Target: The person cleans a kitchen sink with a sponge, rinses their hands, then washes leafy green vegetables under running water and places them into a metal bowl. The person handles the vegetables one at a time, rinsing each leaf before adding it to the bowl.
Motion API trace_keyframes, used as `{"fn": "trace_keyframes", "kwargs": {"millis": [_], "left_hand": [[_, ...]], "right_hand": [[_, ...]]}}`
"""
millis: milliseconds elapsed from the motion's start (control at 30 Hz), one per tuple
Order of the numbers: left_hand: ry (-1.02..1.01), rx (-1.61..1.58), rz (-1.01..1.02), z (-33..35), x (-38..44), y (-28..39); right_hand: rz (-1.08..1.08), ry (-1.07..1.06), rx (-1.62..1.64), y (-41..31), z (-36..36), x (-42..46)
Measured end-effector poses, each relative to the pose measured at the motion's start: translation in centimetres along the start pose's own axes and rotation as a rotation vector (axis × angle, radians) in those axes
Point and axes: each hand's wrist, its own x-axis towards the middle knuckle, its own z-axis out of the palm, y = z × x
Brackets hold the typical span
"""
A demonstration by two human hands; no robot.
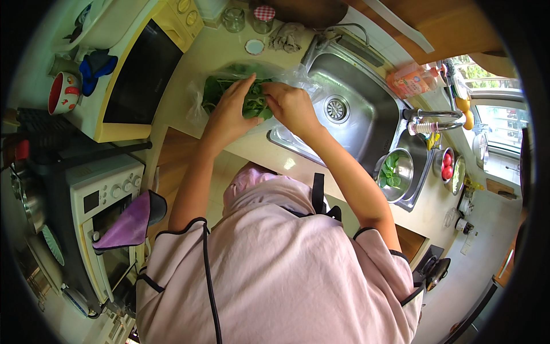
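Leafy greens lie in a clear plastic bag on the counter, left of the sink. My left hand rests over the greens with thumb and fingers spread; whether it grips any leaf is hard to tell. My right hand has its fingers pinched together on the greens at the right side of the bag. Some of the leaves are hidden under both hands. A steel bowl with several green leaves stands over the small basin, near my right forearm.
The steel sink with its faucet lies to the right. Glass jars, a lid and a crumpled cloth sit at the back. A yellow microwave stands left. Red produce fills a small bowl at right.
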Motion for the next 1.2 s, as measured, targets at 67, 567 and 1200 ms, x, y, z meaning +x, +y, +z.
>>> {"fn": "trace_keyframes", "kwargs": {"millis": [67, 567, 1200], "left_hand": [[0.024, 0.006, -0.025, 0.4, 0.7, 0.4], [0.578, -0.407, -0.166, -4.2, -1.0, 2.0], [0.235, -0.505, 0.11, -4.6, 1.4, 11.4]], "right_hand": [[-0.049, 0.124, 0.177, -0.4, -0.4, 0.7], [0.286, 0.138, 0.566, -1.6, -1.6, -0.2], [0.254, 0.731, 1.168, -1.8, -10.9, -1.6]]}}
